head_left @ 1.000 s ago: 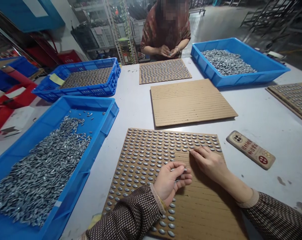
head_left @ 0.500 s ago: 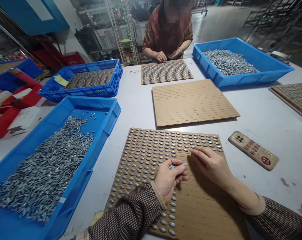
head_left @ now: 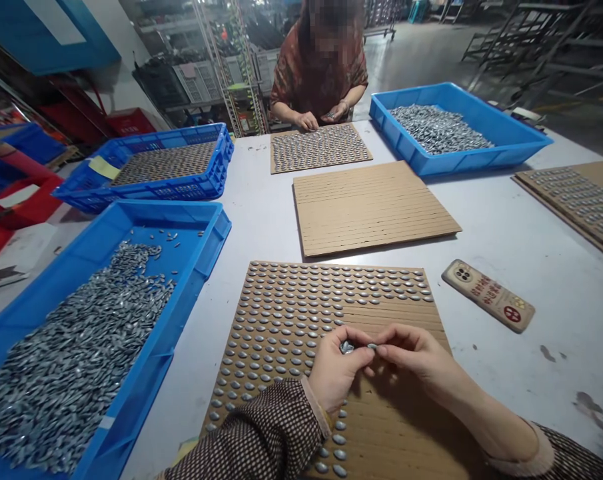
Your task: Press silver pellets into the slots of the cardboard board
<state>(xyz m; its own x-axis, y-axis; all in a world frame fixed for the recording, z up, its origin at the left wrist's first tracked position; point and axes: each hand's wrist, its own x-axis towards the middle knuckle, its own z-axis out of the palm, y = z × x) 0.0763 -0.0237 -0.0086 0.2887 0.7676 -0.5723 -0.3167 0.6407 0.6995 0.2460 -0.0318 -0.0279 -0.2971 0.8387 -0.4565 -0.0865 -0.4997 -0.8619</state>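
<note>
My left hand is closed around several small grey almond-shaped pieces, just above a slotted cardboard sheet. One such piece sticks out at its fingertips, where the thumb and forefinger of my right hand pinch it. Rows of the same grey pieces stand in the sheet's slots over its left side and along its top. Bare slots show to the right and below, partly covered by my hands and sleeves.
At left, a blue tray holds a heap of loose pieces; a blue crate with a filled sheet stands behind it. Stacked bare cardboard, a phone and another blue tray lie beyond. A co-worker handles another sheet.
My right hand has come back from the end of an upper row to my left fingertips and now pinches a piece there. The whole view has shifted slightly.
</note>
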